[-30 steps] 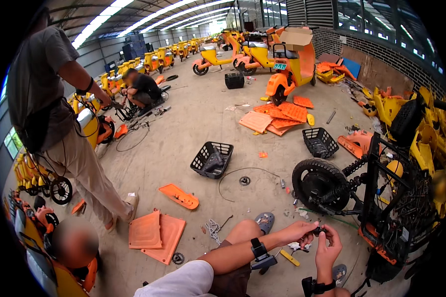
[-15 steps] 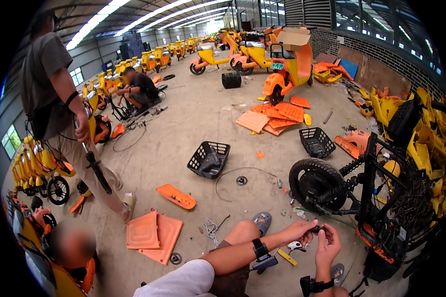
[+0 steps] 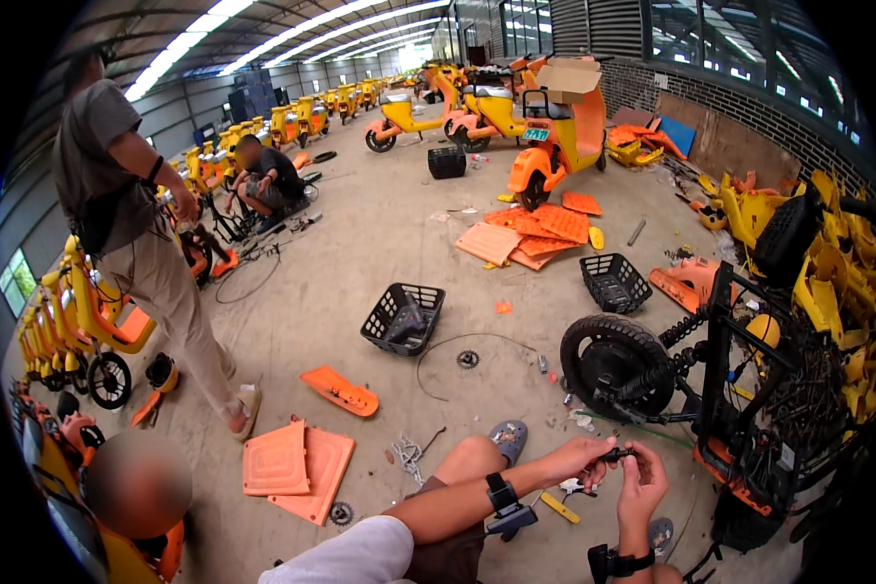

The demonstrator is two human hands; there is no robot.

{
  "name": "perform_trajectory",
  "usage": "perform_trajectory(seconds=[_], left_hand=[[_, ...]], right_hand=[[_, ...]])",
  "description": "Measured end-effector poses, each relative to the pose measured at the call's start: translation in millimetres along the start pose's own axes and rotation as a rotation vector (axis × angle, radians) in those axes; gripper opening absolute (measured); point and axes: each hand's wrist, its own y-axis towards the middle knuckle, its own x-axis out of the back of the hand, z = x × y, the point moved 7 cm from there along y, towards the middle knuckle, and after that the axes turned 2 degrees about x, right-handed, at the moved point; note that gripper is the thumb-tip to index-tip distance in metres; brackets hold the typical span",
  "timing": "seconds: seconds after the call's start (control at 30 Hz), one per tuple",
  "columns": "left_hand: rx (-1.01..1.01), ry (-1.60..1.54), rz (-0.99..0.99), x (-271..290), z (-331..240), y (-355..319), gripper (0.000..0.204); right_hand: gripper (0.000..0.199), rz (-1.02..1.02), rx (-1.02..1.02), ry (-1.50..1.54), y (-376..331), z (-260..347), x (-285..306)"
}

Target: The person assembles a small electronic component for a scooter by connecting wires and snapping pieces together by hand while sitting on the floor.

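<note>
My left hand [image 3: 584, 461] and my right hand [image 3: 642, 481] meet at the lower right. Both have their fingers closed on a small, dark, elongated part [image 3: 615, 455]; its exact kind is too small to make out. Just below them, a yellow-handled tool [image 3: 560, 506] lies on the floor, near a small white and black item [image 3: 571, 485]. Beyond my hands a black scooter frame [image 3: 715, 370] lies with its rear wheel [image 3: 617, 368] and coil springs attached.
Black baskets [image 3: 403, 319] stand ahead. Orange panels [image 3: 299, 471] and a sprocket [image 3: 468, 360] lie around. Yellow shells [image 3: 827, 292] are heaped at right. One person [image 3: 131, 204] stands at left; another [image 3: 268, 180] crouches farther back. Scooters [image 3: 414, 117] line the hall.
More of the dark part shows between my fingers. The standing person's arm has shifted, and the black rod no longer hangs in front of the legs. My view has moved slightly.
</note>
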Motion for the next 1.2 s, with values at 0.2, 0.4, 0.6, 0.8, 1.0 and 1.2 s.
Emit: perform_trajectory(seconds=[0.2,0.4,0.6,0.8,1.0,1.2], left_hand=[[-0.015,0.032,0.027,1.4,4.0,2.6,0.043],[-0.017,0.069,0.008,0.9,5.2,0.7,0.04],[-0.079,0.089,-0.02,4.9,2.3,-1.9,0.034],[-0.06,0.166,-0.034,0.9,-2.9,-6.7,0.035],[-0.055,0.163,-0.009,7.6,10.1,-1.5,0.035],[-0.014,0.124,-0.01,11.0,12.6,1.4,0.031]], right_hand=[[0.021,-0.046,-0.103,0.063,-0.3,-10.7,3.3],[0.021,-0.025,-0.126,0.044,-0.4,-8.7,-1.9],[0.021,0.016,-0.143,-0.058,1.9,-6.4,-3.4],[0.021,0.041,-0.222,-0.06,-1.3,-20.8,-0.5],[0.021,0.064,-0.235,-0.052,-4.4,-21.4,-7.1],[0.021,0.091,-0.215,-0.134,-6.8,-24.8,-9.0]])
